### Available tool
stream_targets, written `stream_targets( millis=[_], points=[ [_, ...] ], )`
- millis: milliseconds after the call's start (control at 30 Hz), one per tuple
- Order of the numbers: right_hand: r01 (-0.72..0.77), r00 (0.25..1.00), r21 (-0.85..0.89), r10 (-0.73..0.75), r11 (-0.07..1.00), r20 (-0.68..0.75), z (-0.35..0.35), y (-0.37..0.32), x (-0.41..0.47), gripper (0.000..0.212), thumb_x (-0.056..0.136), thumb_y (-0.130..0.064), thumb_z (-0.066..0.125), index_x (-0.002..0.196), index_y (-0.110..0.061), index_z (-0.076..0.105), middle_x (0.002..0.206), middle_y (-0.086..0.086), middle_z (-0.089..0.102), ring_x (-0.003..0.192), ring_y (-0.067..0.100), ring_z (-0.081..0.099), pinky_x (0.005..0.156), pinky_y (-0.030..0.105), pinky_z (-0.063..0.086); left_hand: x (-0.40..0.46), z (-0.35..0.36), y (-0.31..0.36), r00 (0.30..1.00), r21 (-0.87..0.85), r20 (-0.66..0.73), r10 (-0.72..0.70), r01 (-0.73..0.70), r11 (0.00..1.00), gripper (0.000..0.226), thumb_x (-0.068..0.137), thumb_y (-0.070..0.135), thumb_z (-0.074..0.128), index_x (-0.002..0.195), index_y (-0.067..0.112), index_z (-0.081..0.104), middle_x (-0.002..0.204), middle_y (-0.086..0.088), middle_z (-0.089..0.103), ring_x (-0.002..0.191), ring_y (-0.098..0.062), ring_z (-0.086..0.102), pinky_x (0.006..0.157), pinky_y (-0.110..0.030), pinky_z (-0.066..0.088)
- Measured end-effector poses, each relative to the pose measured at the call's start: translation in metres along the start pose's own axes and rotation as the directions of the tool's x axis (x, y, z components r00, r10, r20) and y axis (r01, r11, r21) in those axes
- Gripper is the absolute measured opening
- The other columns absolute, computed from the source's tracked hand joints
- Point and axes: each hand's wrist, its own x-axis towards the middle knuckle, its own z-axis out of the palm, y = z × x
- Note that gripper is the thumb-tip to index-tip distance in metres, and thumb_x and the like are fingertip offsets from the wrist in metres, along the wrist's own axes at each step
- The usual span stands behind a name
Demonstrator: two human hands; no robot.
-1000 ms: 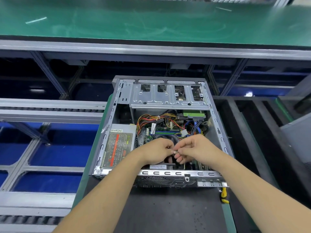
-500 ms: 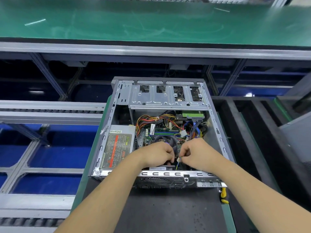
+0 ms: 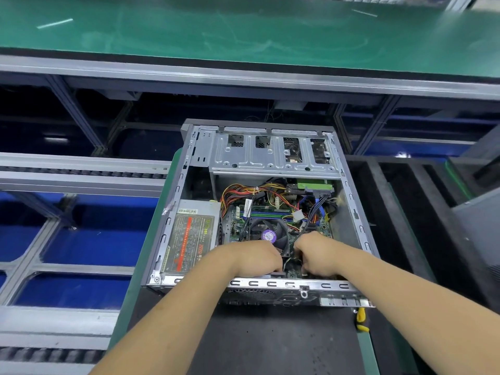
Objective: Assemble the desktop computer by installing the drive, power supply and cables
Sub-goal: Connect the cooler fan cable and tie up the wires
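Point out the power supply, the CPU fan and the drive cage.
power supply (image 3: 189, 236): head view, on its labelled top face.
CPU fan (image 3: 268, 235): head view, on its purple hub sticker.
drive cage (image 3: 270, 158): head view, on its top plate.

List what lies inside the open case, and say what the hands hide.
Inside the case: power supply, fan, cables, drive. The left hand and right hand cover the board's near edge.

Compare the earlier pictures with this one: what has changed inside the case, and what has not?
Both hands went down from above the fan to the board at the near edge of the case. The left hand and right hand took the small connector with them; it is now hidden and their grip cannot be made out. The fan is uncovered. The power supply and cables stayed put.
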Motion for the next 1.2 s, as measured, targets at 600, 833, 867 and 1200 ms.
stream_targets(
  millis=[600, 833, 867, 1200],
  points=[
    [0.061, 0.998, -0.057, -0.059, 0.996, 0.032, 0.005, -0.005, 0.004, 0.029, 0.083, -0.007, 0.06, 0.057, -0.009, 0.046, 0.056, 0.008, 0.043, 0.063, 0.026, 0.041, 0.058, 0.026, 0.037, -0.003, -0.004, 0.007, 1.0, -0.021, 0.028, 0.012, -0.011, 1.0, 0.037, 0.099, 0.0, 0.036, 0.066, 0.013, 0.023, 0.073, -0.006, 0.024, 0.069, -0.019, 0.02, 0.055, -0.027, 0.023],
    [0.066, 0.997, -0.053, -0.065, 0.996, 0.032, 0.006, -0.002, 0.008, 0.016, 0.083, -0.008, 0.06, 0.069, 0.001, 0.06, 0.072, 0.019, 0.061, 0.068, 0.032, 0.052, 0.063, 0.031, 0.044, 0.001, 0.001, 0.003, 0.997, -0.1, 0.0, -0.084, 0.083, 0.991, 0.014, 0.098, 0.028, 0.049, 0.086, 0.022, 0.054, 0.08, 0.005, 0.049, 0.085, -0.017, 0.049, 0.085, -0.031, 0.045],
    [0.067, 0.997, -0.05, -0.066, 0.996, 0.029, 0.006, -0.001, 0.008, 0.015, 0.083, -0.008, 0.06, 0.075, 0.004, 0.065, 0.079, 0.021, 0.066, 0.074, 0.035, 0.058, 0.064, 0.031, 0.046, 0.001, 0.0, 0.004, 0.997, -0.097, 0.008, -0.082, 0.083, 0.992, 0.013, 0.098, 0.029, 0.05, 0.087, 0.023, 0.054, 0.081, 0.006, 0.05, 0.088, -0.015, 0.049, 0.088, -0.031, 0.044],
    [0.099, 0.995, -0.09, -0.097, 0.991, 0.027, 0.005, 0.0, 0.008, 0.017, 0.084, -0.011, 0.064, 0.082, 0.005, 0.069, 0.086, 0.021, 0.07, 0.081, 0.034, 0.063, 0.067, 0.032, 0.048, -0.008, -0.01, 0.011, 0.996, -0.047, 0.091, -0.016, 0.02, 0.999, 0.033, 0.097, 0.007, 0.038, 0.068, 0.013, 0.025, 0.081, -0.015, 0.027, 0.075, -0.022, 0.019, 0.061, -0.032, 0.017]
  ],
)
